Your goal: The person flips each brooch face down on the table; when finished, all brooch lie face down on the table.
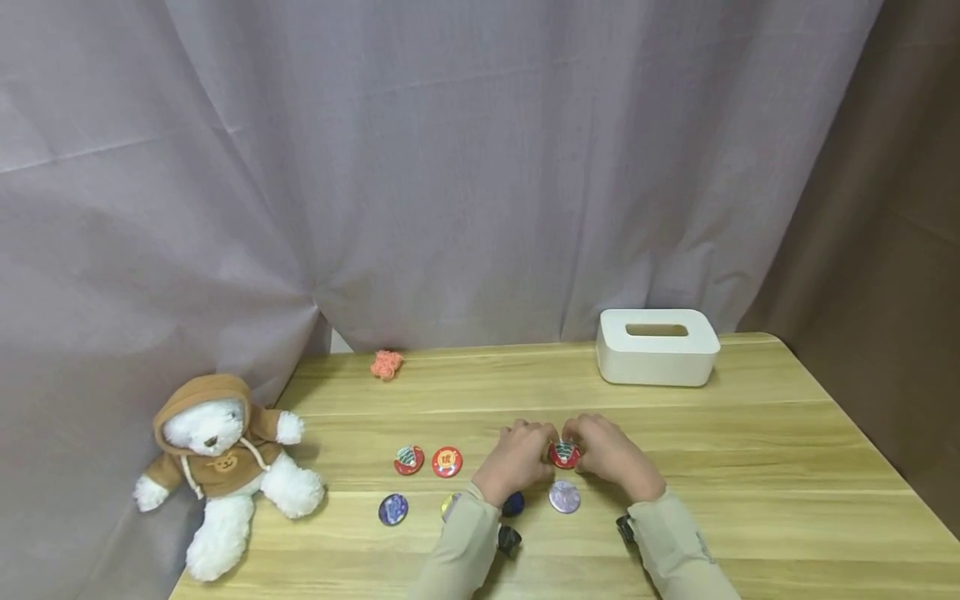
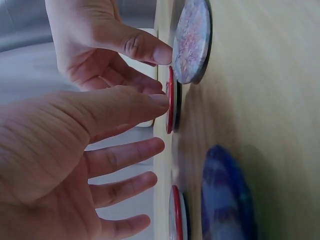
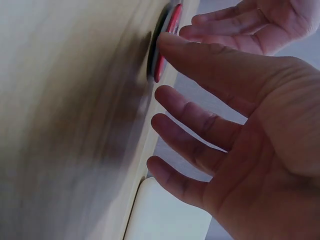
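A red badge with a green tree picture [image 1: 564, 454] lies between the two hands. From its left side, my left hand [image 1: 521, 458] holds its rim with thumb and index finger; the other fingers are spread in the left wrist view. On the opposite side my right hand [image 1: 611, 457] has its thumb and index finger at the rim, the remaining fingers loosely bent in the right wrist view. The index fingertips are partly hidden. A pale purple badge [image 1: 565, 497] lies just nearer, and a dark blue badge [image 1: 513, 504] is partly covered by the left arm.
Further left lie another tree badge [image 1: 408, 460], a red and gold badge [image 1: 447, 462], a blue-purple badge [image 1: 393, 509] and a partly hidden yellow one [image 1: 450, 506]. A white tissue box [image 1: 658, 358], pink item [image 1: 386, 364] and plush bear [image 1: 225, 475] stand around.
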Demonstrator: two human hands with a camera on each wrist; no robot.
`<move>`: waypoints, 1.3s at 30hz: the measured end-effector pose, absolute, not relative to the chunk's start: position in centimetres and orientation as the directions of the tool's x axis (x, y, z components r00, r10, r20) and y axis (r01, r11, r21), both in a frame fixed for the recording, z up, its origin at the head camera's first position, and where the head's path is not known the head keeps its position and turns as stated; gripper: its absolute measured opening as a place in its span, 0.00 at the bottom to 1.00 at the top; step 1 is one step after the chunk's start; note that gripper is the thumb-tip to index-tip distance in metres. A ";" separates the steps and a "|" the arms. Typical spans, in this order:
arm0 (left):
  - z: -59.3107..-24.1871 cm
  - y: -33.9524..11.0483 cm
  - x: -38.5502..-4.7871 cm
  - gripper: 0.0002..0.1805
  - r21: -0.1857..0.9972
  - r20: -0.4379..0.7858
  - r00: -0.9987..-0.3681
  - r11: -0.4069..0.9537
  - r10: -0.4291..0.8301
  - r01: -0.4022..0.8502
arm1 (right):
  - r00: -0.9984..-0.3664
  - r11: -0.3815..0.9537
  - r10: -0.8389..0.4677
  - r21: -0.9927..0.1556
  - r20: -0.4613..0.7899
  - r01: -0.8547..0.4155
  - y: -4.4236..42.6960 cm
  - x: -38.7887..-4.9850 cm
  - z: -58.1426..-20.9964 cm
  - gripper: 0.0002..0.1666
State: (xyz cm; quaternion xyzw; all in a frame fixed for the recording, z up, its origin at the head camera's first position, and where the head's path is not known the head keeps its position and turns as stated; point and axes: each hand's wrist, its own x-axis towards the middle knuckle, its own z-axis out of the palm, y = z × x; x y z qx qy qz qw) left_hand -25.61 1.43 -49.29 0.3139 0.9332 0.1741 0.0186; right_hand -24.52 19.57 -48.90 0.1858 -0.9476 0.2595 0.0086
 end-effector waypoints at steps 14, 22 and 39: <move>-49.9 2.0 -25.5 0.16 0.256 0.093 -0.800 0.762 0.593 0.594 | -0.928 0.792 -0.357 -0.490 0.111 -0.363 19.5 -24.6 -49.1 0.21; -49.8 2.0 -25.3 0.16 0.264 0.117 -0.795 0.753 0.595 0.603 | -0.933 0.802 -0.351 -0.488 0.081 -0.344 19.7 -24.2 -48.6 0.17; -49.9 1.5 -25.8 0.07 0.292 0.229 -0.786 0.730 0.574 0.618 | -0.896 0.734 -0.438 -0.548 0.070 -0.401 20.1 -24.0 -47.7 0.08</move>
